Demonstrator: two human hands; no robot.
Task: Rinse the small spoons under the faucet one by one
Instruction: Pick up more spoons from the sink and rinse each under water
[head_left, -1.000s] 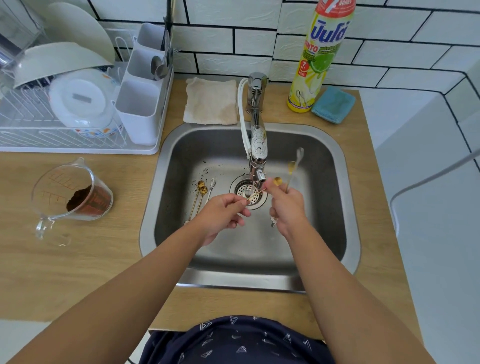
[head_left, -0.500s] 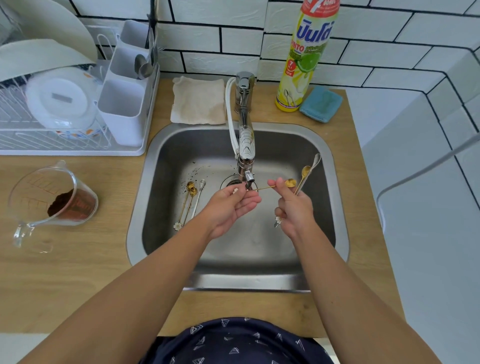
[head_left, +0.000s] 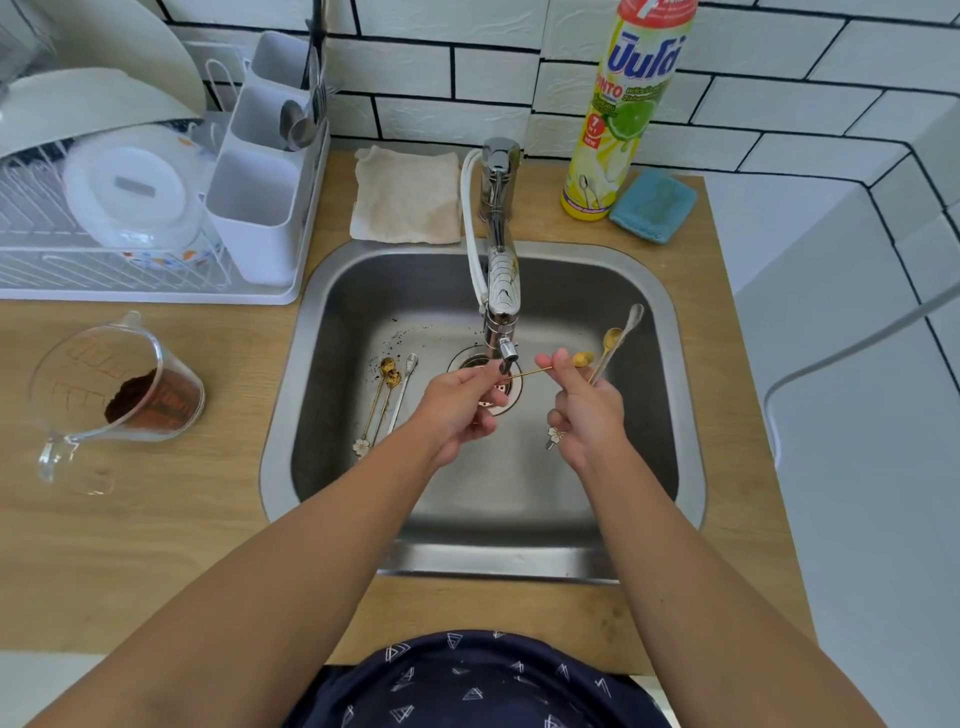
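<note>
- Gold spoon is held level under the faucet spout, over the sink drain; its handle end is pinched by the left hand, its bowl end by the right hand.
- Two more spoons are gripped upright in the right hand.
- Three spoons are seen lying on the sink floor, left of the drain.

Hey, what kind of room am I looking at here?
Most likely a home kitchen: a steel sink with a faucet, a dish rack holding plates, and dish soap against the tiled wall.
</note>
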